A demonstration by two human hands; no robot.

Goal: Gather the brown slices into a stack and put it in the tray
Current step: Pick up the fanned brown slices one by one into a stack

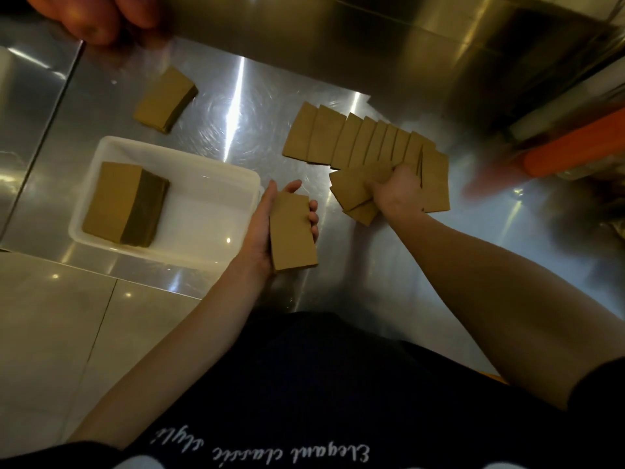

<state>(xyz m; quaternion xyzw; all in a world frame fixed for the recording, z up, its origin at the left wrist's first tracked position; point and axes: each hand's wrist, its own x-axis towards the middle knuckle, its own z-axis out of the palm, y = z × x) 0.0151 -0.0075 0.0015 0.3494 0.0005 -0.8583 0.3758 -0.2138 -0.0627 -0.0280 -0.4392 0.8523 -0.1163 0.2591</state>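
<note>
- The fanned slices [358,140] on the table — flat tan-brown, no pattern.
- The small stack [292,231] in the left hand [270,225] is the same tan on top.
- The block [126,204] in the tray has a tan top and a darker olive-brown side.
- The tray [216,184] is plain white.
- The loose pile [165,99] beyond it — tan, with a dark shadowed edge.
- The table [236,96] is silvery steel with bright streaked glints.
- An orange bar [575,147] shows at the right.
- The dark navy garment [338,384] carries white script lettering.
</note>
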